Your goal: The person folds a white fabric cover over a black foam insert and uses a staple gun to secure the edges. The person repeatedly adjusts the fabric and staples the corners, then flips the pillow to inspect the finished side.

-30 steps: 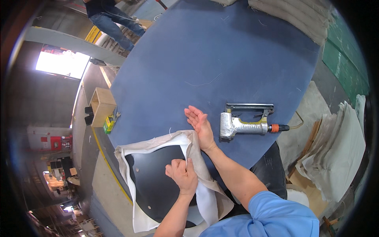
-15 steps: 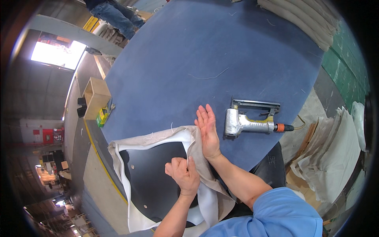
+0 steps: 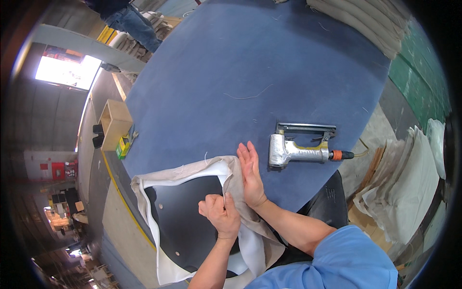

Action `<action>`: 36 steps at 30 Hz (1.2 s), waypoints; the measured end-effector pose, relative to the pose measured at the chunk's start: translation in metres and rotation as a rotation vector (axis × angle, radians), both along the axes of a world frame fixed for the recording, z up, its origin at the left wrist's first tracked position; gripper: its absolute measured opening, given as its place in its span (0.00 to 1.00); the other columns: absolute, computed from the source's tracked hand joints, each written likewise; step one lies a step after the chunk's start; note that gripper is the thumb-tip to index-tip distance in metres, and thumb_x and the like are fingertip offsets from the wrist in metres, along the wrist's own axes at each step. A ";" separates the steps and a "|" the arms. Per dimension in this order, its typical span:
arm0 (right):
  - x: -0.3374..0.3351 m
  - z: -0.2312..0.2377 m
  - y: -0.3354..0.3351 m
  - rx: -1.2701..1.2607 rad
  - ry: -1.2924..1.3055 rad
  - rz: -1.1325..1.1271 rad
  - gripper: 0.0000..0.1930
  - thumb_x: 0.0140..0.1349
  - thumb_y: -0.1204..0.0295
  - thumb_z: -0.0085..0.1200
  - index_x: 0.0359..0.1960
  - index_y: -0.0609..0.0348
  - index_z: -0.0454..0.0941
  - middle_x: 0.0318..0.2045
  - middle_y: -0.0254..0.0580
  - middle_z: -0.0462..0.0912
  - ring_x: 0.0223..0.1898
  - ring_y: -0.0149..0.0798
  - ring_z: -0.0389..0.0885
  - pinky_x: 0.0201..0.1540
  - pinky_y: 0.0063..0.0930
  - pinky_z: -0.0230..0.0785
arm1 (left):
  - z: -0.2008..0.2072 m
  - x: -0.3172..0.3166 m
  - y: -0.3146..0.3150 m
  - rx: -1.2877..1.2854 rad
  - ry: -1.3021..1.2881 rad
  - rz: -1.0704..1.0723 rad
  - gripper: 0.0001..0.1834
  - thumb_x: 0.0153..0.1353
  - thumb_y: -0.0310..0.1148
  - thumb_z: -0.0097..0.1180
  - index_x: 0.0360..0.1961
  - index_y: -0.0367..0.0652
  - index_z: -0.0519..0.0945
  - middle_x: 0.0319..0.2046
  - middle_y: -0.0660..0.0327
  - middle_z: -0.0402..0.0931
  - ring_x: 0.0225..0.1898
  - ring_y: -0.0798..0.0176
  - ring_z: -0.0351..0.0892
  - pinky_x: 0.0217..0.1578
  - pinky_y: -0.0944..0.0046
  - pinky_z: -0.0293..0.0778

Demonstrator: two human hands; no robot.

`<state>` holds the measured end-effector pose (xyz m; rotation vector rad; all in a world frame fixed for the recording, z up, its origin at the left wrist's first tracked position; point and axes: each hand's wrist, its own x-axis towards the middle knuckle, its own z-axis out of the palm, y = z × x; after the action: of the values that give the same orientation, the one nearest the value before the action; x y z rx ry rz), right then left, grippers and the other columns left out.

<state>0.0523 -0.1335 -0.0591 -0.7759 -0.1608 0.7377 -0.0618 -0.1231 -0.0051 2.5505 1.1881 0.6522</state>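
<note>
A beige fabric cover [image 3: 192, 168] with white padding [image 3: 154, 226] wraps the edges of a black panel [image 3: 178, 207] with small round holes, lying at the near edge of the blue table. My left hand [image 3: 223, 215] is closed over the panel, thumb and fingers pinching the cover's right edge. Flat against the outer right side of the cover rests my right hand [image 3: 251, 178], its fingers stretched out and pointing away from me. To the right of that hand lies a silver staple gun [image 3: 301, 148] on its side, an orange-and-black hose fitting at its handle.
The blue table [image 3: 240, 58] carries loose threads. Folded beige fabric [image 3: 365, 21] is piled at its far right; more fabric pieces [image 3: 397, 192] stack beside it on the right. At left are a wooden box [image 3: 115, 123] and a green-yellow carton [image 3: 123, 147]. A person [image 3: 130, 21] stands far left.
My right hand has drawn slightly nearer along the cover's right side. The left hand keeps its pinch on the edge. The whole view has shifted a little.
</note>
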 end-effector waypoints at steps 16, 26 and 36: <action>-0.055 0.030 -0.117 -0.411 -0.706 0.381 0.47 0.78 0.50 0.44 0.78 0.79 0.36 0.79 0.77 0.40 0.81 0.69 0.42 0.81 0.49 0.40 | -0.006 -0.001 -0.001 0.050 0.054 -0.001 0.18 0.72 0.33 0.58 0.23 0.43 0.71 0.29 0.60 0.68 0.35 0.56 0.63 0.40 0.52 0.59; 0.073 0.058 -0.146 -0.427 -0.964 0.338 0.19 0.63 0.72 0.64 0.54 0.63 0.78 0.64 0.62 0.74 0.65 0.58 0.75 0.67 0.51 0.69 | -0.007 -0.001 0.002 0.066 0.056 -0.017 0.17 0.70 0.33 0.58 0.21 0.44 0.73 0.30 0.60 0.71 0.37 0.54 0.66 0.41 0.51 0.60; 0.161 0.043 -0.124 -0.948 -1.626 0.316 0.18 0.50 0.82 0.61 0.45 0.64 0.74 0.41 0.56 0.80 0.46 0.58 0.80 0.51 0.52 0.74 | -0.003 0.002 -0.002 0.039 0.013 0.038 0.17 0.69 0.37 0.60 0.22 0.45 0.76 0.33 0.63 0.72 0.42 0.54 0.66 0.51 0.48 0.58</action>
<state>0.2129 -0.2572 -0.0161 -2.1689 -1.4943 0.2543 -0.0596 -0.1254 -0.0084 2.5739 1.2431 0.6748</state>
